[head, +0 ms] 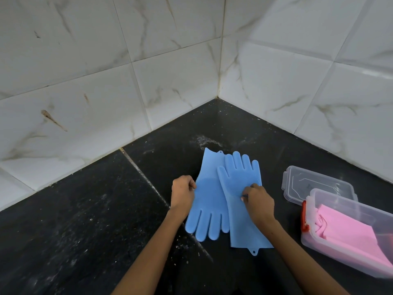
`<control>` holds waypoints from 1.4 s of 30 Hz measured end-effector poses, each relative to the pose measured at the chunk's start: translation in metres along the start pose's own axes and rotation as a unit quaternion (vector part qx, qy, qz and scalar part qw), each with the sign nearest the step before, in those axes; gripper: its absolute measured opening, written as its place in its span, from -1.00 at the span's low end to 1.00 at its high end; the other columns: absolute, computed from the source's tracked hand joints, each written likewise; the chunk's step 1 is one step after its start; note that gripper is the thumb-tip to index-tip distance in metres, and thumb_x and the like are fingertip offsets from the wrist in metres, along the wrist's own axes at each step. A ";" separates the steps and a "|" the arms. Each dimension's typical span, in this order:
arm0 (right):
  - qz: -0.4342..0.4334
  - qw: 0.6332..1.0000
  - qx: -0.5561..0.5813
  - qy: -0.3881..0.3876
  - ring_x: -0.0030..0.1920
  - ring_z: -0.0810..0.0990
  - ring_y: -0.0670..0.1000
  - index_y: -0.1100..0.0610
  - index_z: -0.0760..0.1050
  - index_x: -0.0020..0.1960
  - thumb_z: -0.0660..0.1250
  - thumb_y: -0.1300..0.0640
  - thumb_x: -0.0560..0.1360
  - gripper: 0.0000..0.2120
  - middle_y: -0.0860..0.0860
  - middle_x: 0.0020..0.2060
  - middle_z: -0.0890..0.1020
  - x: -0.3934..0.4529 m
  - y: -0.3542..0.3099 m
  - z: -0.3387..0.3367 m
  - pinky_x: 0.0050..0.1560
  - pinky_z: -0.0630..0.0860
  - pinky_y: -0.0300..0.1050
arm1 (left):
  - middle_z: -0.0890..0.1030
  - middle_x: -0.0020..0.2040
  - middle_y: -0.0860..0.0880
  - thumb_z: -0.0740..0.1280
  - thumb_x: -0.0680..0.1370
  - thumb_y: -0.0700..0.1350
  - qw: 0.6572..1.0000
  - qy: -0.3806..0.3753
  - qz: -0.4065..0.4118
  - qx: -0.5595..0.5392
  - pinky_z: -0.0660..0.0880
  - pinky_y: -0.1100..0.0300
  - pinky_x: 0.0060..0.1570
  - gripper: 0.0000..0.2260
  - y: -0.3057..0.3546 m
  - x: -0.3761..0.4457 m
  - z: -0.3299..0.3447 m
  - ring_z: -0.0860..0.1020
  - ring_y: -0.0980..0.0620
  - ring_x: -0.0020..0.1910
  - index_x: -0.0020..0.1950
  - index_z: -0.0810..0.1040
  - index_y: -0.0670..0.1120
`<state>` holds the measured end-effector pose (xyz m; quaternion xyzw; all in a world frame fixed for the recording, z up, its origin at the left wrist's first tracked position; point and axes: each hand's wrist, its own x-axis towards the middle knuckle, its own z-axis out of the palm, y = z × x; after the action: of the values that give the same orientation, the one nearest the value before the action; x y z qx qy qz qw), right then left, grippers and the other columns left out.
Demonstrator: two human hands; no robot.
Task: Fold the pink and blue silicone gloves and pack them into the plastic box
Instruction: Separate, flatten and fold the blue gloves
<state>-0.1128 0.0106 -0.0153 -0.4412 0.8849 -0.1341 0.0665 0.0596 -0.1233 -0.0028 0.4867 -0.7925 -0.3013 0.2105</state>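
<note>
Head view: your left hand pinches the left edge of one blue glove, and your right hand pinches the other blue glove overlapping it, heads opposite, on the dark desk. At three o'clock, the plastic box holds the pink gloves; its lid lies just behind.

You're looking into a corner where two tiled walls meet: the left wall and right wall both carry white, marble-veined tiles with brownish streaks and stained grout. Below you sits the black speckled worktop, dusted with pale crumbs, a whitish smear near the corner, and a seam running diagonally across it.
</note>
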 end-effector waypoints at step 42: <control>-0.417 0.897 -0.108 -0.098 0.09 0.49 0.16 0.21 0.49 0.12 0.23 0.25 0.51 -0.80 0.15 0.05 0.57 -0.032 -0.093 0.018 0.07 0.38 0.02 | 0.38 0.18 -0.11 0.19 0.52 -0.21 0.889 -0.087 0.186 0.409 0.34 0.10 0.07 -0.82 -0.048 0.012 -0.041 0.36 -0.09 0.13 0.09 0.49 -0.10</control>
<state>-0.0189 -0.0202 -0.0048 -0.7850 0.6180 -0.0086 0.0431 0.1109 -0.1617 -0.0049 0.3448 -0.9368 0.0534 -0.0252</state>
